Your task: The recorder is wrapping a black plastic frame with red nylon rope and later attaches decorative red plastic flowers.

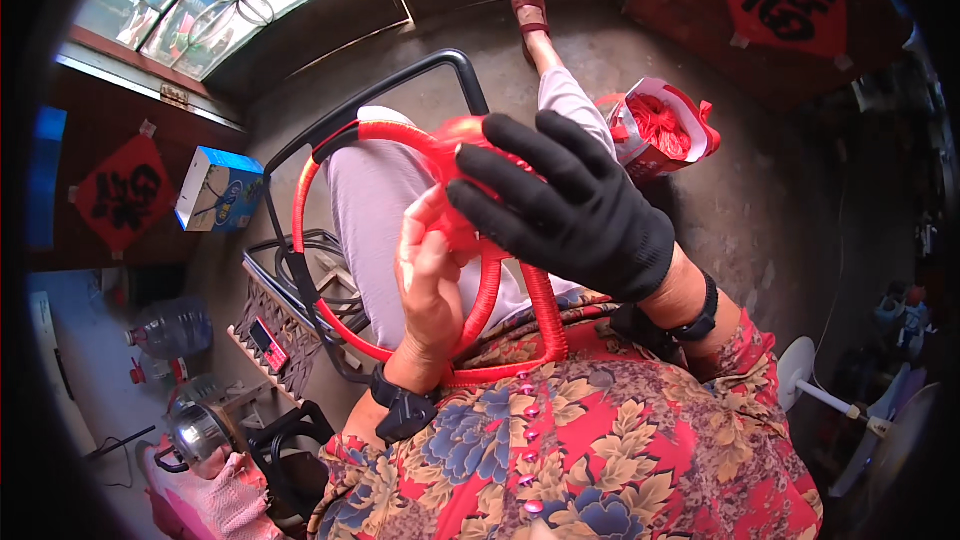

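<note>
A red ring wrapped in shiny red ribbon [306, 190] rests over my lap, its right side running down to my flowered blouse. My bare left hand [430, 285] pinches the red ribbon at the ring's middle, thumb and fingers closed on it. My right hand [570, 205], in a black glove, lies over the same spot with its fingers spread and pressing on the red material. Both wrists carry black bands.
A black metal chair frame [375, 90] stands at my left knee. A red bag of red material [660, 130] sits on the concrete floor at right. A blue-and-white box [218, 190], a water bottle [172, 328] and a kettle [195, 432] lie left; a white fan [820, 390] stands right.
</note>
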`<state>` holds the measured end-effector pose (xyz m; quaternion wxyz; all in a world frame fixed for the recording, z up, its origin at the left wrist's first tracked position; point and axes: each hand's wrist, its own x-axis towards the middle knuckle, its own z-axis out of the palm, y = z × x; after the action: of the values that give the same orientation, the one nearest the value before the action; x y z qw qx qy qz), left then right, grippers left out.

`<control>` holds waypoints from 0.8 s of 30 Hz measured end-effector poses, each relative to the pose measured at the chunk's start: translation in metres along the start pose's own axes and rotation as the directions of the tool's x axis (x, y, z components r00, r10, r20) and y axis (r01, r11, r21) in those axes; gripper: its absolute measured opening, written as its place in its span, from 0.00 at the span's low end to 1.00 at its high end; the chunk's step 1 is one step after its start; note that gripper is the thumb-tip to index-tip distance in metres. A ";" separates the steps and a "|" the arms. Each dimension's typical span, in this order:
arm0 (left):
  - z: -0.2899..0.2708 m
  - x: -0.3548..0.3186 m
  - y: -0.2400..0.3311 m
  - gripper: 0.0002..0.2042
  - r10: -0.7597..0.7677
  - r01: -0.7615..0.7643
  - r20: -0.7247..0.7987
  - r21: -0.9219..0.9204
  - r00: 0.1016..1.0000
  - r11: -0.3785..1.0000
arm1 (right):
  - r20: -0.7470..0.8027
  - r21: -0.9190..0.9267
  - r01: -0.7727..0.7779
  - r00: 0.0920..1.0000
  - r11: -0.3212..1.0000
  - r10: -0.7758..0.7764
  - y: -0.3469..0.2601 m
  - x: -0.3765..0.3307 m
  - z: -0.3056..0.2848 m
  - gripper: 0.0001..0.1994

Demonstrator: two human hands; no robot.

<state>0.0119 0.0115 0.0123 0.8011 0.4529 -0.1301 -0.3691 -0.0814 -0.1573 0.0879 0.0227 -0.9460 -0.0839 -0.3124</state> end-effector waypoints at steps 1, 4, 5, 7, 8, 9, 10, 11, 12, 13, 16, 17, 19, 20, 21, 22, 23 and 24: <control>-0.005 -0.001 0.000 0.20 -0.003 0.005 -0.031 0.062 1.000 0.998 | -0.069 0.034 -0.026 0.997 0.999 0.028 0.001 0.006 0.000 0.19; -0.003 -0.001 0.000 0.17 -0.025 0.031 -0.133 0.044 0.991 0.999 | 0.088 0.547 -0.462 0.861 0.698 0.501 0.012 -0.013 0.010 0.09; -0.005 0.000 -0.003 0.16 -0.042 0.051 -0.130 0.071 0.991 0.996 | 0.357 0.577 -0.658 0.736 0.484 0.575 0.012 -0.016 0.010 0.08; -0.002 0.002 -0.003 0.17 -0.024 0.034 -0.130 0.072 0.991 0.997 | 0.456 0.649 -0.631 0.770 0.425 0.447 0.015 -0.036 0.034 0.13; -0.003 0.001 -0.003 0.17 -0.083 0.085 -0.092 0.016 0.992 0.996 | 0.464 0.631 -0.623 0.781 0.462 0.418 0.010 -0.040 0.044 0.18; -0.003 0.001 -0.004 0.17 -0.141 0.139 -0.044 -0.041 0.989 0.989 | 0.501 0.691 -0.632 0.769 0.352 0.398 0.003 -0.041 0.051 0.23; -0.004 0.001 -0.005 0.17 -0.141 0.139 -0.042 -0.043 0.989 0.989 | 0.513 0.706 -0.634 0.765 0.316 0.389 -0.002 -0.044 0.058 0.23; -0.005 0.000 -0.005 0.16 -0.193 0.191 -0.035 -0.054 0.980 0.980 | 0.523 0.722 -0.634 0.762 0.276 0.382 -0.007 -0.046 0.065 0.24; -0.005 0.000 -0.006 0.16 -0.246 0.244 -0.026 -0.064 0.969 0.968 | 0.508 0.720 -0.640 0.749 0.267 0.425 -0.011 -0.047 0.070 0.20; -0.007 0.002 -0.007 0.16 -0.249 0.247 -0.021 -0.062 0.968 0.967 | 0.506 0.720 -0.641 0.747 0.267 0.431 -0.009 -0.050 0.068 0.20; -0.006 0.005 -0.006 0.15 -0.300 0.304 0.052 -0.127 0.953 0.944 | 0.558 0.729 -0.683 0.636 0.052 0.533 0.005 -0.053 0.043 0.14; 0.003 0.003 0.000 0.15 -0.353 0.355 0.048 -0.185 0.935 0.916 | 0.539 0.740 -0.672 0.566 -0.030 0.624 0.010 -0.057 0.032 0.13; 0.004 0.003 0.002 0.15 -0.404 0.403 0.053 -0.247 0.913 0.881 | 0.586 0.810 -0.347 0.440 -0.473 0.681 0.015 -0.070 0.019 0.16; -0.001 0.003 0.003 0.16 -0.425 0.448 0.184 -0.105 0.886 0.888 | 0.349 0.803 -0.594 0.403 -0.048 0.846 0.022 -0.117 0.034 0.16; -0.005 0.002 0.002 0.16 -0.452 0.459 0.290 0.045 0.844 0.887 | 0.075 0.564 -0.753 0.456 0.339 0.887 0.026 -0.166 0.055 0.15; -0.007 -0.002 0.007 0.17 -0.460 0.468 0.252 0.031 0.851 0.883 | -0.023 0.250 -0.732 0.650 0.634 0.760 0.023 -0.155 0.030 0.17; -0.012 -0.008 0.011 0.17 -0.451 0.460 0.215 0.010 0.866 0.888 | -0.044 -0.104 -0.566 0.824 0.818 0.565 0.023 -0.136 0.008 0.18; -0.014 -0.012 0.014 0.17 -0.449 0.456 0.160 -0.007 0.879 0.890 | -0.015 0.178 -0.605 0.787 0.776 0.617 0.040 -0.137 0.037 0.18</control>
<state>0.0178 0.0329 0.0179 0.6900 0.4229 -0.0743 -0.5826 -0.1613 -0.2133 -0.0227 0.2032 -0.9048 0.2032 -0.3142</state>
